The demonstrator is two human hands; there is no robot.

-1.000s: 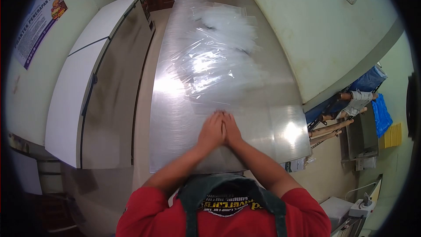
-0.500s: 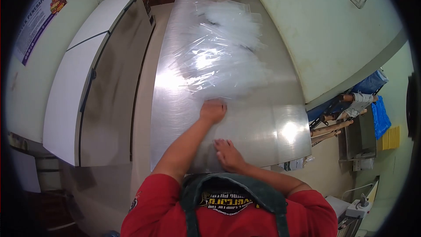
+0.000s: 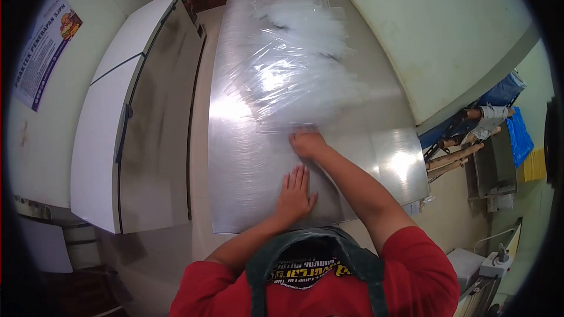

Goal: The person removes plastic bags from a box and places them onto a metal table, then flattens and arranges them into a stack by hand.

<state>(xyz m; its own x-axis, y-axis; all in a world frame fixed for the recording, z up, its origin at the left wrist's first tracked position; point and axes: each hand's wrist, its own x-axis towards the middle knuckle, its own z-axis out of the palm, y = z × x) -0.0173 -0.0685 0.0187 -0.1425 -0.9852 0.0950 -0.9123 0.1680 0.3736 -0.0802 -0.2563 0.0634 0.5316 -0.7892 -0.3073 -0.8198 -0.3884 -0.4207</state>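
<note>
Since the earlier frame the hands have swapped: on the steel table (image 3: 247, 158), the right hand (image 3: 306, 142) now reaches to the near edge of the clear plastic sheets (image 3: 294, 76), fingers curled on it, while the left hand (image 3: 294, 192) lies flat nearer the table's front edge, fingers together.

Bright indoor light, glare on steel table (image 3: 247, 158), fisheye edges, dark vignetted corners

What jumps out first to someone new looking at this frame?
The pile of clear plastic sheets glaring under the light, spread across the far half of the steel table. Next, the two bare hands on the near half: the right hand at the pile's near edge, the left hand flat on the steel. A steel-fronted fridge stands to the left.
</note>
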